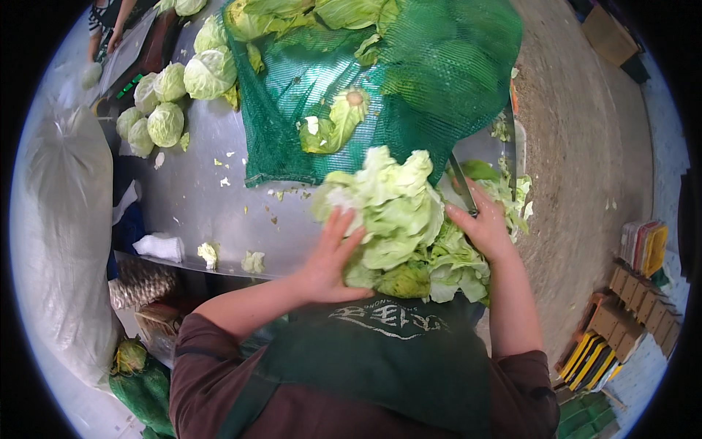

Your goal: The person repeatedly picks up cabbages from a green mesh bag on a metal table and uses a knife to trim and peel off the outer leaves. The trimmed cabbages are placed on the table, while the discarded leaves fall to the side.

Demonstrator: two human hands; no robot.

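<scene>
A heap of loose pale-green cabbage leaves [397, 214] lies against my apron at the front edge of the metal table. With fingers spread, my left hand [333, 263] holds the heap's left side. My right hand [485, 222] grips a knife [462, 178], its blade pointing away from me and its handle mostly hidden, while the thumb touches the leaves. Just beyond the heap is a green mesh sack [290, 159], with a cut cabbage piece [345, 120] lying on it. Larger cabbages or leaves [351, 13] sit at the sack's far end.
Several trimmed cabbages [166, 124] are grouped at the table's left. A white cloth [159, 248] and leaf scraps [207, 255] lie near the front edge. A tall white sack [68, 236] stands at left. Stacked crates [603, 340] are on the right. Another person's arm [118, 33] shows at upper left.
</scene>
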